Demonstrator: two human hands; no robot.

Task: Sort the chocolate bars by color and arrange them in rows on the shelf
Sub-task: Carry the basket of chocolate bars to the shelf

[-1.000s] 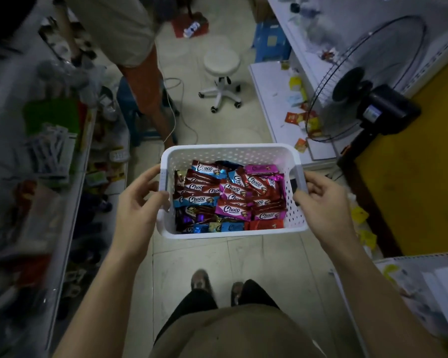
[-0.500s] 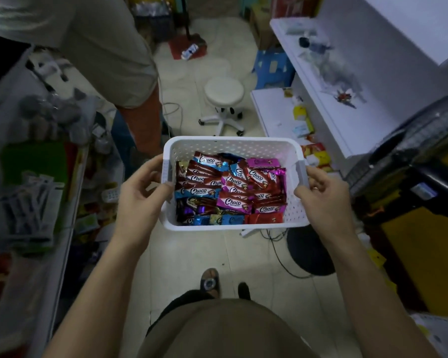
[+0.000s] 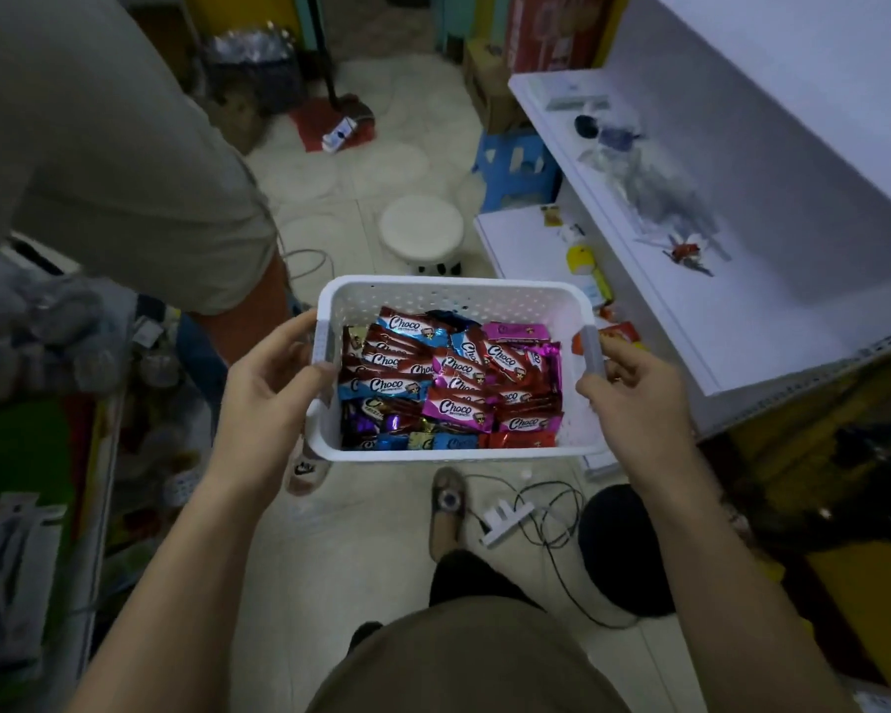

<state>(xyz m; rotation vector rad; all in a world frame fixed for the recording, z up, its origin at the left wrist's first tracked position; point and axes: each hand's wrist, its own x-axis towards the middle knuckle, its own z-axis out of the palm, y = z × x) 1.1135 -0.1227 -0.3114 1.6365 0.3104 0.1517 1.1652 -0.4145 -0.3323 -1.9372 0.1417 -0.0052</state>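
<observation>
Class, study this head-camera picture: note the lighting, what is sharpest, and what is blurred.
Head view: dim light; the chocolate bars in the white basket are sharpest, their lettering legible, foil wrappers glinting; the goods at the left edge smear into blur; the white shelf is the brightest area.

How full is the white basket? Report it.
Partly full: chocolate bars lie loosely piled in the white basket, below its rim; the upper part of the far wall shows bare.

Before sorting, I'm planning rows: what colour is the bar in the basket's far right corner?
The bar is magenta, clearest in the head view.
</observation>
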